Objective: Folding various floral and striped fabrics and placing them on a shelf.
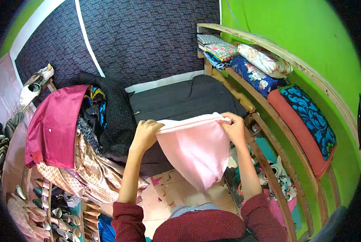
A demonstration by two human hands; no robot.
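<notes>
A pale pink ribbed cloth (194,147), which looks like a knitted garment, hangs stretched in front of me between both hands. My left hand (147,135) is closed on one end of its folded top edge. At the other end, my right hand (233,128) pinches the same edge. Below, the pink cloth tapers to a loose point above the tiled floor. Just beyond it lies a surface covered with black fabric (180,97). The fingertips are partly hidden by the cloth's edge.
On the left, a magenta satin cloth (57,125) and a patterned gold cloth (95,169) drape over a heap. Shoes (67,220) fill a rack at lower left. A wooden slatted shelf (309,169) on the right carries folded fabrics (253,76). Scraps litter the tiled floor (154,201).
</notes>
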